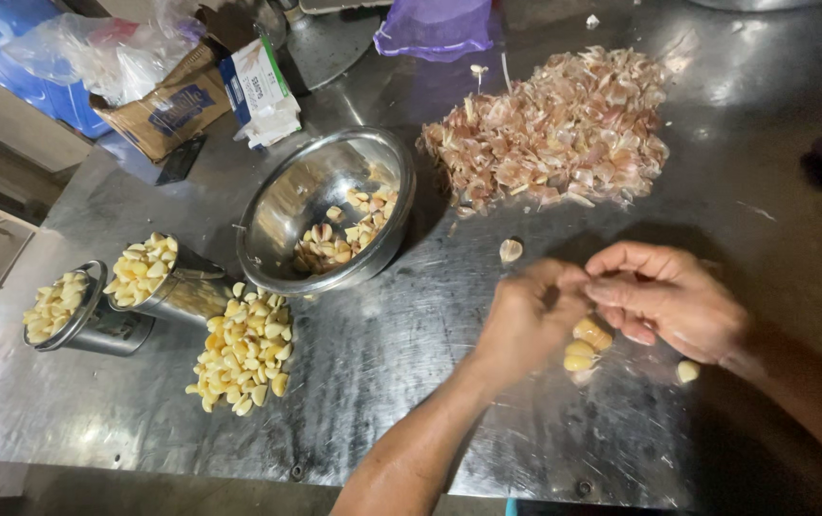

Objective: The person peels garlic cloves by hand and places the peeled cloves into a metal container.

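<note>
We have both hands low on the steel table, fingertips pinched together: left hand curled narrow, right hand closed toward it, the two meeting over what looks like a garlic clove we can't actually see between the fingers, so we can't tell for sure what is gripped. Peeled cloves lie right under the hands, one more clove just beside the right wrist, an unpeeled one a little above. For clean peeling we'd judge: hold the clove steady with one hand, nip the root end with a nail, strip skin away from the body, and toss the skins onto the skin pile rather than among the peeled ones. Containers: steel bowl tilted, holds a small batch of unpeeled cloves at its low side; two metal cups lying tipped, both full of peeled cloves; loose heap of peeled cloves spills in front of them. Cardboard box and plastic bags at far left.
</note>
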